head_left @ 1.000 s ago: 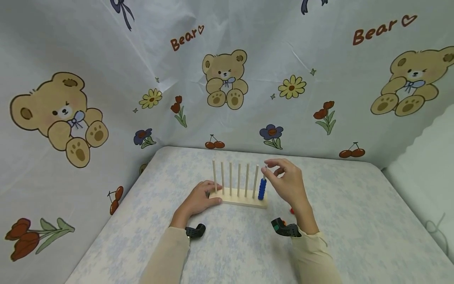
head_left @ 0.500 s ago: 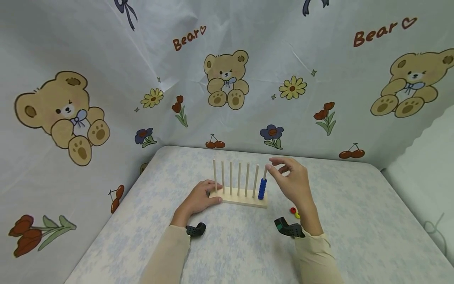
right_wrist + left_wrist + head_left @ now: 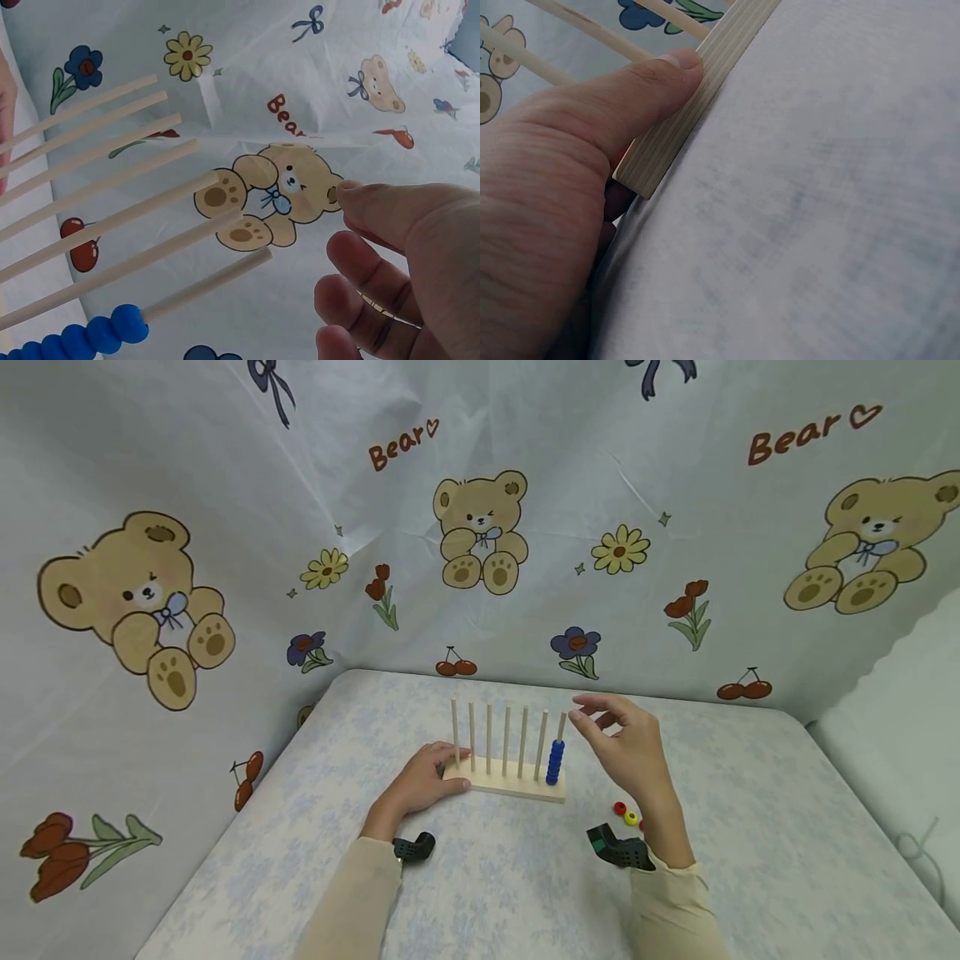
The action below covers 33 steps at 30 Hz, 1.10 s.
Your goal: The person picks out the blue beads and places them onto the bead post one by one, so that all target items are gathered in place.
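A wooden peg stand (image 3: 513, 787) with a row of several upright rods is on the table. Its rightmost rod carries a stack of blue beads (image 3: 554, 763), also plain in the right wrist view. My left hand (image 3: 420, 779) grips the left end of the base, thumb along the front edge and fingers behind. In the left wrist view the thumb presses on the base's edge (image 3: 675, 131). Just right of the blue beads' rod, my right hand (image 3: 628, 745) hovers with loosely bent fingers and nothing between them. In the right wrist view, the rod's tip stands apart from the fingers.
A red bead (image 3: 619, 808) and a yellow bead (image 3: 631, 818) lie on the table near the right forearm, with another red one (image 3: 642, 826) partly hidden by it. Bear-printed cloth (image 3: 480, 427) hangs behind the table.
My right hand has moved away from the rod's top, to the right. The loose beads beside its forearm have come into view. The left hand stays on the base.
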Available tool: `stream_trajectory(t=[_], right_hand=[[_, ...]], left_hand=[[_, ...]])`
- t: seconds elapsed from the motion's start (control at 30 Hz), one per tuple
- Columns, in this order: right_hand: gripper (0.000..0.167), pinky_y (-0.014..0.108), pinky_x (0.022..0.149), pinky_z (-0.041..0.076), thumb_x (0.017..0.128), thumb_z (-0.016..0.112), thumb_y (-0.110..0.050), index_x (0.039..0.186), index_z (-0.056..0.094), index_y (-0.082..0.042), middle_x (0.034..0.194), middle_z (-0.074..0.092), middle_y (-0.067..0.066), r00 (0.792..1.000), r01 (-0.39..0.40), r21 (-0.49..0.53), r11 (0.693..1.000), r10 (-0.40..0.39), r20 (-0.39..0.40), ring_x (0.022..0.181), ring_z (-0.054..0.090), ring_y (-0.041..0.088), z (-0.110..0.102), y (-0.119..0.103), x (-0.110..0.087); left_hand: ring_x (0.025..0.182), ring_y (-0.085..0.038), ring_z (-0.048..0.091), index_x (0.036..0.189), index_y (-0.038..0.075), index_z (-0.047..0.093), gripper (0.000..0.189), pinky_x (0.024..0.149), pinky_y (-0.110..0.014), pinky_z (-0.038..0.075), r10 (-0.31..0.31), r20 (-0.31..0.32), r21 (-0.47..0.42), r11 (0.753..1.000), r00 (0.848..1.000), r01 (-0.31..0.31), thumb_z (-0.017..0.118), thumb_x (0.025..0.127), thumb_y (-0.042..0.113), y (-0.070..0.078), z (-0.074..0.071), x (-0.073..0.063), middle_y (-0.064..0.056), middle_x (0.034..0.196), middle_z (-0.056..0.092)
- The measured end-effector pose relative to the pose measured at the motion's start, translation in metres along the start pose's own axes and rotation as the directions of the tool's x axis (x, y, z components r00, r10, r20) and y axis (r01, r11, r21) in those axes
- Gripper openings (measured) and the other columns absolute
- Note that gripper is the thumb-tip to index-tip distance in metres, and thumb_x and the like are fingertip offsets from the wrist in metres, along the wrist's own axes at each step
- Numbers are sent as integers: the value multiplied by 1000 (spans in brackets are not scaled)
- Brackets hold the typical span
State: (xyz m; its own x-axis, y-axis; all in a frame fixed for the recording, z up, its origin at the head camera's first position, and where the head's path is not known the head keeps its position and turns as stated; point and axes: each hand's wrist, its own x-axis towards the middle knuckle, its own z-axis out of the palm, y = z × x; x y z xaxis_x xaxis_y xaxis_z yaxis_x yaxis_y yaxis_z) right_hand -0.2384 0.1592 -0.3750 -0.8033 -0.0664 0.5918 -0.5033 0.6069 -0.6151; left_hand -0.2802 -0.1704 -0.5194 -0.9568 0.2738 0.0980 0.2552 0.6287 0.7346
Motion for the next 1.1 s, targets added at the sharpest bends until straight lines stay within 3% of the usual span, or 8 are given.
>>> stream_trajectory(t=[0.4,0.67,1.1], right_hand=[[22,17,65,50,93,73,-25,113,76,-16,98,72,1,999,29,-5,1000,-29,-42,80,61,10,-18,-10,-1],[21,17,63,50,93,75,-23,113,76,-17,97,71,0,996,64,-17,998,-65,-63,80,59,6,-27,-23,-6],[21,12,61,49,90,77,-17,111,76,-15,94,72,0,988,129,-81,988,-135,-78,77,58,3,-42,-22,-7]], left_hand=[[136,-17,46,125,51,63,44,111,-48,42,-5,-7,7,1000,1000,5,77,84,53,-4,2,2,16,137,54],[138,-21,45,127,45,64,47,111,-52,41,8,-8,-10,1000,1000,-8,78,83,52,-4,0,2,11,139,55],[141,-21,42,126,49,63,47,112,-51,40,-5,-4,-14,1000,1000,5,78,82,55,-2,2,0,12,141,53]])
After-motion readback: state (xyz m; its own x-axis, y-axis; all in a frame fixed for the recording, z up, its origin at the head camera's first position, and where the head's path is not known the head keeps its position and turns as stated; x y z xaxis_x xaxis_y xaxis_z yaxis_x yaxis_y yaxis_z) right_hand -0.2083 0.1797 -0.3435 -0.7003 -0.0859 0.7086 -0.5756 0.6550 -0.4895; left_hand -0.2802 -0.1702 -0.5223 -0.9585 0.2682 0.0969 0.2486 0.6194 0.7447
